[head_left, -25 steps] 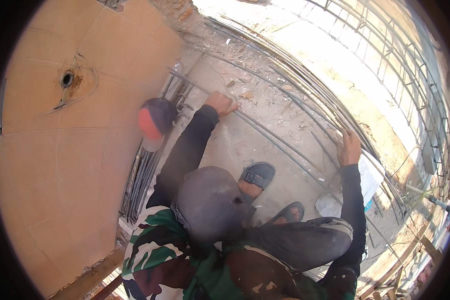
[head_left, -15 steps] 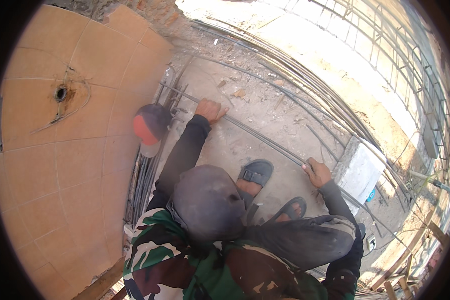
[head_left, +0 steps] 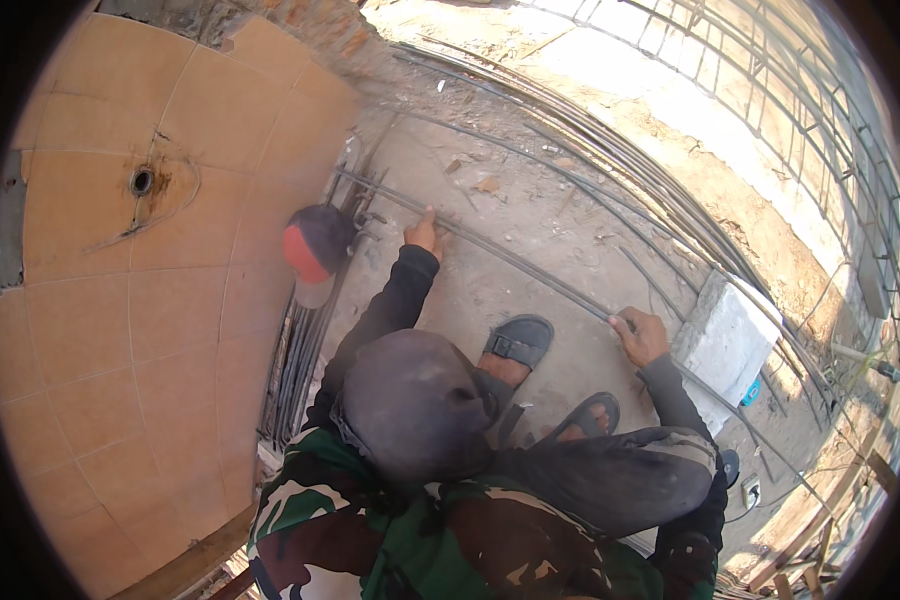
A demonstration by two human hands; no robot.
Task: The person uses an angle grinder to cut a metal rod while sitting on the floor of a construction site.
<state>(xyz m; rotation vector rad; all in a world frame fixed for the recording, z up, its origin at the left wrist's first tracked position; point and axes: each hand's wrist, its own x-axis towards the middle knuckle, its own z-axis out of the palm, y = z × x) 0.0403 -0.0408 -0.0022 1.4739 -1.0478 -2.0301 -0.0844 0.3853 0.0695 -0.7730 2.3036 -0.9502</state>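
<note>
Two or more thin steel rods (head_left: 530,266) run side by side from the upper left down to the right, across the ground before me. My left hand (head_left: 425,236) is on them near their far left part, fingers curled at the rods and one finger pointing outward. Farther right, my right hand (head_left: 640,335) closes around the rods, its thumb on the upper side. Beyond that hand the rod passes over a pale concrete block (head_left: 727,335) and continues toward the lower right. The hidden fingers of both hands lie beneath the rods.
A red and dark cap (head_left: 317,250) rests on a bundle of rods (head_left: 295,375) beside the orange tiled surface (head_left: 170,330), which has a pipe hole. Long rods (head_left: 610,150) lie along the far side. A rebar cage (head_left: 820,130) stands far right. My sandaled feet are between my hands.
My left hand has loosened its wrap and sits lower against the rods, one finger now stretched out. My right hand stays at nearly the same spot. The view has shifted slightly.
</note>
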